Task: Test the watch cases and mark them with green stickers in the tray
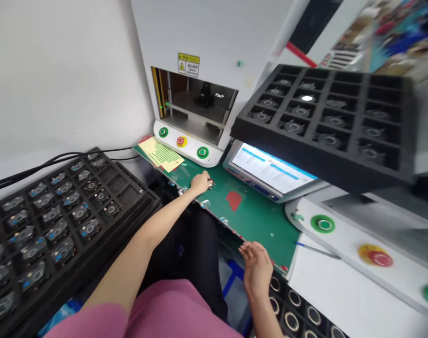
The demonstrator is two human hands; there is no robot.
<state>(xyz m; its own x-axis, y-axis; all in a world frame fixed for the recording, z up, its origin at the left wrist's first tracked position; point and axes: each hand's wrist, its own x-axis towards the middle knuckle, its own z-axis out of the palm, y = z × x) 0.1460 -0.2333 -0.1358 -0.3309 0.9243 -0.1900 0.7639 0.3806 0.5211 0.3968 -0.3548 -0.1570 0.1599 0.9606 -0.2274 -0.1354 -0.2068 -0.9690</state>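
My left hand (200,183) reaches onto the green work mat (259,220), fingers closed at a small part with a shiny rim (211,184). The fingers cover much of it, so its exact kind cannot be made out. My right hand (257,265) is raised by the mat's front edge, palm turned up and fingers loosely bent, with nothing visible in it. A patch of small red stickers (234,200) lies on the mat between the hands.
Black foam trays (129,197) with small ring-centred components are stacked at left; another such tray (284,141) stands above the monitor (270,171). A white press machine (214,42) with buttons is behind. Ring parts (291,321) fill a tray lower right. A pen (319,251) lies right.
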